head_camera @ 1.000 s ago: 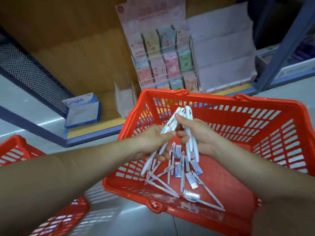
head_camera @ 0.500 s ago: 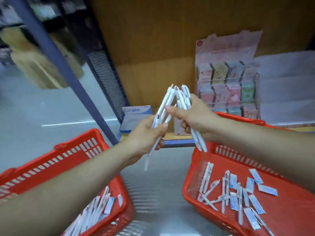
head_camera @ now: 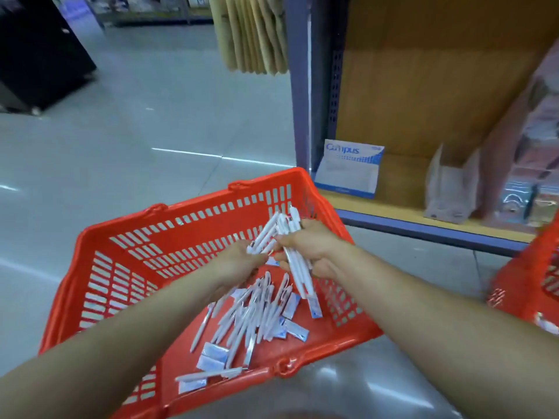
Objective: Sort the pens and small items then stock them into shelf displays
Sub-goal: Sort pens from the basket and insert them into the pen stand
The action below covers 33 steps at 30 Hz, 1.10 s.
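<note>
Swung left since half a second ago: both hands were up between the two baskets, now they're low over the basket (head_camera: 193,207) on my left, and the other basket (head_camera: 526,285) has slid to the right edge. My right hand (head_camera: 308,252) is wrapped around a bundle of pens (head_camera: 298,273), tips down. My left hand (head_camera: 239,261) pinches a few more, fanned up against the bundle. Plenty of loose pens (head_camera: 257,313) and packets (head_camera: 213,356) already lie on the basket floor.

Tip for this bit, I reckon: get low before letting go so they land flat on the pile instead of bouncing around, and keep the right grip tight so only the sorted ones drop. Stocking the shelf (head_camera: 423,213) comes later, I'd guess.
</note>
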Tool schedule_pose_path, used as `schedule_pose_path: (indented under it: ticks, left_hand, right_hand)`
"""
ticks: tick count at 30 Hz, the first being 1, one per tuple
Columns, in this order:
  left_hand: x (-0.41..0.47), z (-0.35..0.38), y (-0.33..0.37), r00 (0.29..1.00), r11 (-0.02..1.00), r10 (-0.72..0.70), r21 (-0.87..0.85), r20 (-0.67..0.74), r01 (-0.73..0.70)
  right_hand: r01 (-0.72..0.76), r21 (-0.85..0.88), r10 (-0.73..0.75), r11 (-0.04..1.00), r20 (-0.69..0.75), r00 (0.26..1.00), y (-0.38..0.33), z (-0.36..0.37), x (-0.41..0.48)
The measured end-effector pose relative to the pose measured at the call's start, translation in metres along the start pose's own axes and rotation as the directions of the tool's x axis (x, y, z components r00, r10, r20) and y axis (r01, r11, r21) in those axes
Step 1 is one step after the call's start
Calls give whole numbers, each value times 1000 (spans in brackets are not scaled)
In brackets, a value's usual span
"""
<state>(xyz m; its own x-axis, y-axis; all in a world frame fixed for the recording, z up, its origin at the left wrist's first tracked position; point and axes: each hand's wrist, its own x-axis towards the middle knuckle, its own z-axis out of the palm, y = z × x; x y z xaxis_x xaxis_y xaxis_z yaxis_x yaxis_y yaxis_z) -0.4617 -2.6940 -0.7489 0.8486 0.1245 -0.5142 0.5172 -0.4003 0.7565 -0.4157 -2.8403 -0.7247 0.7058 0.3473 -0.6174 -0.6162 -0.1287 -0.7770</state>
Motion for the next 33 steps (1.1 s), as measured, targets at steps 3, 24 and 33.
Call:
schedule_pose_path:
  ticks: [3, 24, 33]
  left_hand:
    - [12, -1, -38, 995, 995, -96, 22, 13, 95]
    - [28, 6, -14, 937, 925, 335, 226, -103, -306]
    - [-11, 66, 142, 756, 752, 638, 90, 144, -653]
  right_hand:
    - [-86, -27, 84, 996, -82, 993, 35, 18, 30]
    - [301, -712, -284, 634, 148, 947, -3, -27, -11]
    - [341, -761, -487, 552, 38, 873, -57, -152, -121]
